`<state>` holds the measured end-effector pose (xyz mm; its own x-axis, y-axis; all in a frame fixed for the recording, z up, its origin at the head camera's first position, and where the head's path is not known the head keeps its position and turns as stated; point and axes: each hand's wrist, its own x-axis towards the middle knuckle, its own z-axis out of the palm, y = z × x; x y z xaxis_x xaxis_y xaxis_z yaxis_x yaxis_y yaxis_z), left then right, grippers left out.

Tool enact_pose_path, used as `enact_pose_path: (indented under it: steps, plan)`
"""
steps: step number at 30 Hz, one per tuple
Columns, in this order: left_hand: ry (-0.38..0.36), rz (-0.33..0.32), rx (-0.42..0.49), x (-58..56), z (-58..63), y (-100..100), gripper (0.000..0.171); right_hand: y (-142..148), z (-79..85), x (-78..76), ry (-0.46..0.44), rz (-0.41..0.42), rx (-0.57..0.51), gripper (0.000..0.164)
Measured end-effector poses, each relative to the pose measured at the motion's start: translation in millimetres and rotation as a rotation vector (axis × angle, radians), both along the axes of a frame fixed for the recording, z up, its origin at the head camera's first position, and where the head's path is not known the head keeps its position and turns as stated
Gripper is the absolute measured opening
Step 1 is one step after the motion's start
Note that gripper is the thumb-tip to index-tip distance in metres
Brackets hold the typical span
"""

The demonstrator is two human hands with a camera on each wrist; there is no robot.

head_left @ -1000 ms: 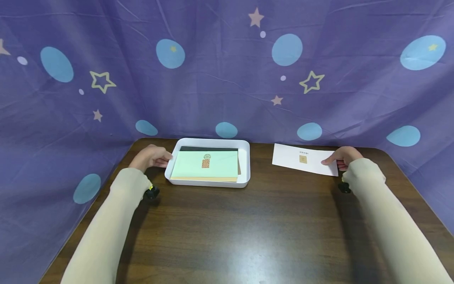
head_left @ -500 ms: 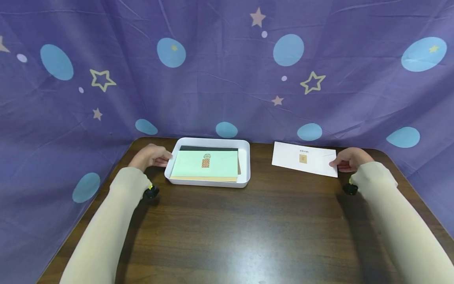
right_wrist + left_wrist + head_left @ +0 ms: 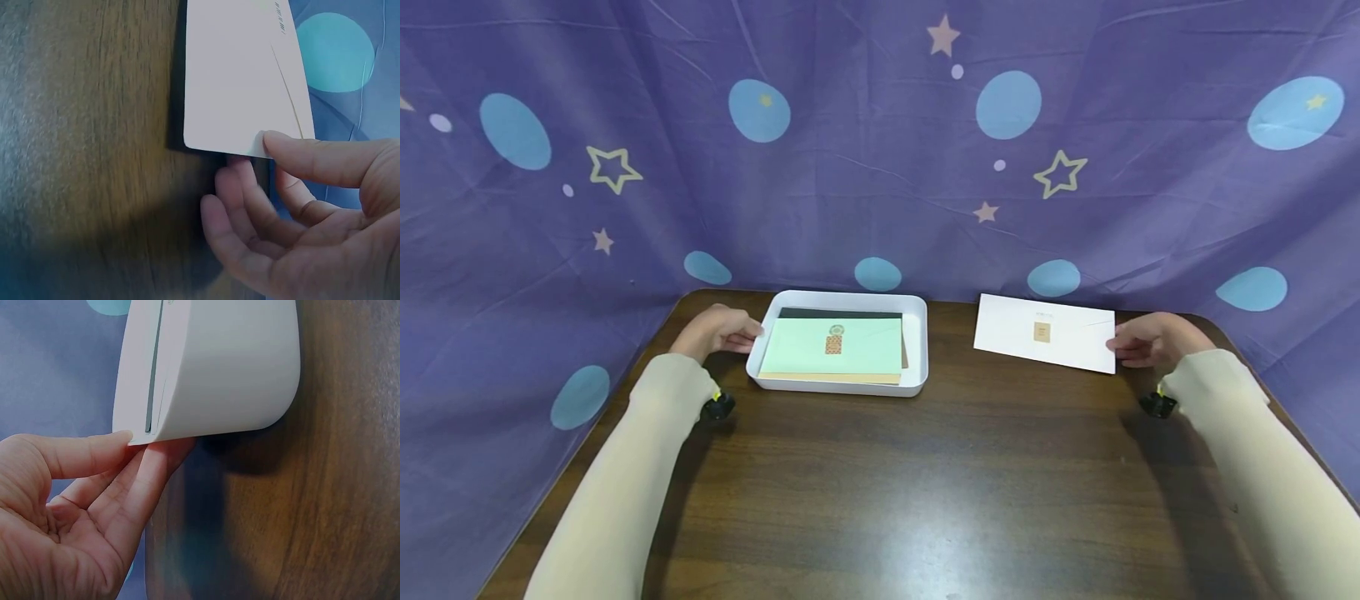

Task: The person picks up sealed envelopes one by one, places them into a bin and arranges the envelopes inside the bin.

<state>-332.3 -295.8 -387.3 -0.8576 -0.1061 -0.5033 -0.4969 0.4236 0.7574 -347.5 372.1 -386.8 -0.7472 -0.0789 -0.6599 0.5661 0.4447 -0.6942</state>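
Observation:
My left hand [image 3: 722, 329] pinches the left rim of a white tray [image 3: 838, 387]; in the left wrist view the thumb is over the rim and the fingers are underneath. Inside the tray lies a mint-green envelope [image 3: 865, 346] with an orange patterned patch, above a tan one and darker ones. To the right, a white envelope [image 3: 1007, 329] bears a small tan label and faint print. At its right end, my right hand [image 3: 1153, 337] pinches the edge. The right wrist view has the thumb on top of this envelope [image 3: 231, 81] with fingertips partly hidden beneath.
A dark wooden table [image 3: 850, 483] spans the space in front of both arms. Behind it hangs a purple curtain [image 3: 880, 167] with stars and blue ovals, close to the table's far edge. A dark wrist camera [image 3: 1157, 406] sits under the right wrist.
My right hand has shifted right, from lying over the white envelope's end to pinching just its edge. The envelope appears slightly raised at the back. Left hand and tray stay put.

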Motion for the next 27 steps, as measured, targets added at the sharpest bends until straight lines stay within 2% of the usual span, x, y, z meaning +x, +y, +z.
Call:
enact_pose_path:
  steps: [1,5,10,21,27]
  plan:
    - [-0.001,-0.002,0.003,-0.2,-0.2,-0.6,0.027,1.0,-0.2,-0.2,-0.001,0.01,-0.002,0.006]
    - [-0.003,-0.002,0.01,0.1,-0.4,-1.9,0.023,3.9,-3.2,-1.6,-0.008,0.052,-0.025,0.024]
    - [-0.003,-0.011,0.013,1.9,0.8,-1.1,0.027,7.2,-7.4,-3.9,-0.005,0.084,-0.062,0.006]
    - [-0.01,-0.021,0.004,3.4,2.4,0.0,0.038,6.2,-9.5,3.1,0.098,0.086,-0.133,0.009]
    - [-0.015,-0.014,-0.026,2.3,2.1,0.3,0.037,6.5,-14.8,3.2,0.096,0.066,-0.222,0.013]
